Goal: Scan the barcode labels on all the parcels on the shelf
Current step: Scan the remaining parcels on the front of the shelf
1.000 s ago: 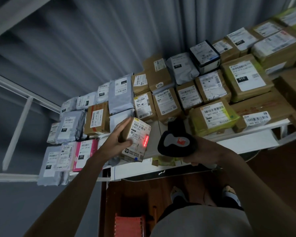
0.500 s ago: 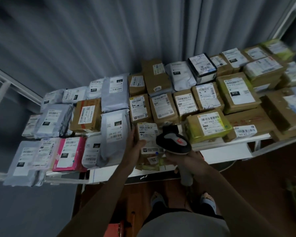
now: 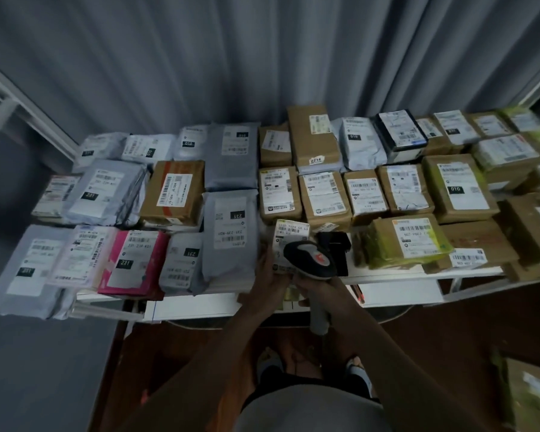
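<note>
a: cardboard under the fingers: the left hand (image 3: 270, 272) curls round the near left edge of a small labelled box (image 3: 289, 244) and props it up at the front of the shelf (image 3: 402, 277), its white label facing the camera.

b: and the right hand (image 3: 320, 286)?

a: wrapped tight on the grey handle of the barcode scanner (image 3: 309, 260), whose black head hangs over the lower half of that label. no scan light shows.

b: how should the step be done well?

a: in my judgement, hold the box steady, keep the label flat to the scanner and back the head off enough to take in the whole barcode. the scanner covers part of the label now, so the aim is hard to judge.

b: what lies around it?

a: soft, wrinkled grey poly mailers (image 3: 231, 226) and one pink mailer (image 3: 134, 263) to the left, likely to crease their labels. to the right, stiff brown cartons (image 3: 323, 198) taped smooth, and a box in yellow-green wrap (image 3: 406, 241) just beside the scanner. each parcel on the shelf shows a white label, many blurred. a grey pleated curtain (image 3: 200, 57) hangs behind the shelf.
</note>
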